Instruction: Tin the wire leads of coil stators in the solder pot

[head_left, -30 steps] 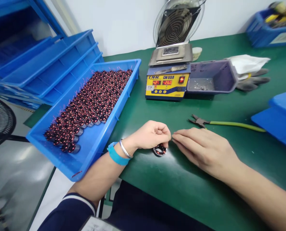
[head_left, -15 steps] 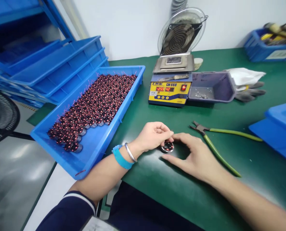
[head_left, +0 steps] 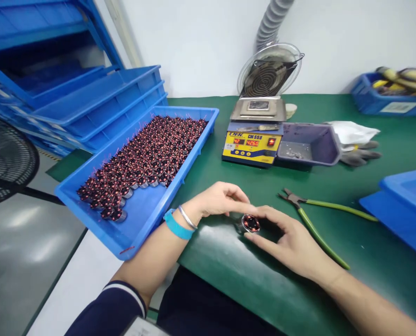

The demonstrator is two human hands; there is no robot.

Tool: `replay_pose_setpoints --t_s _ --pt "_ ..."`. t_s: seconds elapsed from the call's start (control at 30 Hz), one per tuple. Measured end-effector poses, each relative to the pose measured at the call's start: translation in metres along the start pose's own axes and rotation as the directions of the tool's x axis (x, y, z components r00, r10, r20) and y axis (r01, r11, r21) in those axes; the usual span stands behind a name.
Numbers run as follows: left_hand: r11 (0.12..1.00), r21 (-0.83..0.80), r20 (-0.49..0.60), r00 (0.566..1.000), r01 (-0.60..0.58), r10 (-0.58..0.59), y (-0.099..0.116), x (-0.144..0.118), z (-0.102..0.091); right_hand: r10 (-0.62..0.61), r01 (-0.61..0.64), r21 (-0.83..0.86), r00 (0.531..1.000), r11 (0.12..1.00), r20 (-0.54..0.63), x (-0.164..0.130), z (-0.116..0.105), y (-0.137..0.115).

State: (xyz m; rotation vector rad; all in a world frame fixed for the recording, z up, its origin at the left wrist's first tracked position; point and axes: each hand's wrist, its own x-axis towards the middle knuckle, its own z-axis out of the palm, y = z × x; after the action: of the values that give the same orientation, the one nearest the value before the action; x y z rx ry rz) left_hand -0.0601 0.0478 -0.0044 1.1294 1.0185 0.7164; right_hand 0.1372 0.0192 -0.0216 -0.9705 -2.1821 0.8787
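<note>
A small round metal-cased part point(head_left: 251, 223) with a black face and copper-red wire spots is tilted toward me just over the green bench. My right hand point(head_left: 292, 240) grips it by the rim, thumb on the near side and index finger on the far side. Over its far edge reaches my left hand point(head_left: 225, 199), the thumb stretched out close to the right index finger and the other fingers loosely bent and apart from it. I see nothing held in the left hand. Green-handled pliers point(head_left: 295, 199) lie jaws-open beyond my right hand.
Left of my hands, a blue tray point(head_left: 152, 212) holds many similar wired parts. Behind are a yellow-and-blue solder pot unit point(head_left: 252, 147), a purple bin point(head_left: 329, 144) and gray gloves point(head_left: 360, 155). Blue bins point(head_left: 411, 186) stand at right; a fan point(head_left: 8, 161) is at far left.
The left thumb and index finger have parted from their pinch. My right hand has closed on the round part, whose face now shows more fully. The view has tilted up slightly.
</note>
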Motion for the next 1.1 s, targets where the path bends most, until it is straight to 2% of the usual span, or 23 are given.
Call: replay_pose_setpoints --t_s 0.03,0.1,0.23,0.3,0.37,0.47,0.5,0.53,0.57,0.63,0.67,0.7,0.77,0.83,0.93,0.97,1.0,1.03,1.07,1.1 --pt "1.000 0.023 0.067 0.998 -0.001 0.000 -0.001 -0.001 0.000 0.002 -0.002 -0.007 1.000 1.000 0.007 0.000 0.000 -0.001" --pt "0.999 0.030 0.106 0.994 -0.032 0.029 -0.003 -0.002 0.002 -0.016 0.016 -0.036 1.000 0.999 0.002 -0.002 0.002 0.000" --pt "0.994 0.033 0.046 0.993 -0.108 0.107 -0.002 0.000 0.008 -0.066 0.068 -0.107 0.998 0.992 0.021 -0.005 0.007 0.004" --pt "0.989 0.021 -0.025 0.989 -0.148 0.148 -0.002 0.002 0.011 -0.080 0.086 -0.107 0.995 0.991 0.060 -0.006 0.009 0.004" --pt "0.980 -0.007 -0.146 0.970 -0.197 0.194 -0.002 0.005 0.013 -0.083 0.089 -0.091 0.994 0.992 0.070 -0.006 0.010 0.004" --pt "0.967 -0.047 -0.368 0.904 -0.250 0.216 -0.001 0.007 0.010 -0.057 0.060 -0.056 0.997 0.997 0.055 -0.005 0.007 0.002" --pt "0.970 -0.050 -0.392 0.897 -0.239 0.201 0.000 0.006 0.009 -0.044 0.046 -0.039 0.998 0.998 0.047 -0.005 0.005 0.001" --pt "0.977 -0.045 -0.364 0.914 -0.209 0.178 0.001 0.004 0.007 -0.031 0.031 -0.020 0.999 0.999 0.038 -0.005 0.003 0.000" --pt "0.986 -0.029 -0.290 0.945 -0.165 0.150 0.002 0.002 0.006 -0.016 0.016 0.000 0.999 1.000 0.032 -0.004 0.001 -0.001" --pt "0.996 0.030 -0.087 0.993 -0.081 0.084 0.004 -0.002 0.007 -0.002 0.001 0.049 1.000 0.999 0.017 -0.004 -0.001 -0.002" --pt "0.997 0.054 -0.014 0.998 -0.062 0.063 0.005 -0.004 0.008 0.004 -0.005 0.073 1.000 0.997 0.017 -0.004 -0.002 -0.003" --pt "0.996 0.062 0.017 0.998 -0.062 0.061 0.005 -0.005 0.009 0.014 -0.017 0.099 1.000 0.995 0.024 -0.004 -0.003 -0.004" --pt "0.993 0.017 -0.050 0.992 -0.118 0.118 0.005 -0.005 0.012 0.047 -0.054 0.163 0.998 0.985 0.049 -0.005 -0.004 -0.007" --pt "0.966 -0.097 -0.248 0.945 -0.242 0.212 0.005 -0.002 0.013 0.096 -0.110 0.224 0.993 0.968 0.074 -0.005 -0.006 -0.012" --pt "0.868 -0.221 -0.588 0.771 -0.445 0.245 0.007 0.003 0.009 0.157 -0.168 0.280 0.986 0.945 0.063 -0.002 -0.014 -0.016" --pt "0.848 -0.224 -0.654 0.720 -0.480 0.235 0.007 0.004 0.009 0.185 -0.192 0.288 0.981 0.938 0.050 0.001 -0.019 -0.017" --pt "0.847 -0.209 -0.686 0.690 -0.489 0.229 0.007 0.005 0.009 0.220 -0.221 0.297 0.975 0.929 0.037 0.006 -0.025 -0.016" --pt "0.860 -0.182 -0.691 0.684 -0.477 0.233 0.007 0.005 0.011 0.260 -0.254 0.304 0.965 0.918 0.020 0.013 -0.033 -0.016" --pt "0.883 -0.142 -0.671 0.699 -0.448 0.247 0.005 0.004 0.015 0.310 -0.294 0.301 0.951 0.907 -0.007 0.023 -0.043 -0.014" --pt "0.909 -0.088 -0.626 0.732 -0.408 0.268 0.002 0.003 0.019 0.362 -0.334 0.288 0.931 0.897 -0.048 0.036 -0.054 -0.013"
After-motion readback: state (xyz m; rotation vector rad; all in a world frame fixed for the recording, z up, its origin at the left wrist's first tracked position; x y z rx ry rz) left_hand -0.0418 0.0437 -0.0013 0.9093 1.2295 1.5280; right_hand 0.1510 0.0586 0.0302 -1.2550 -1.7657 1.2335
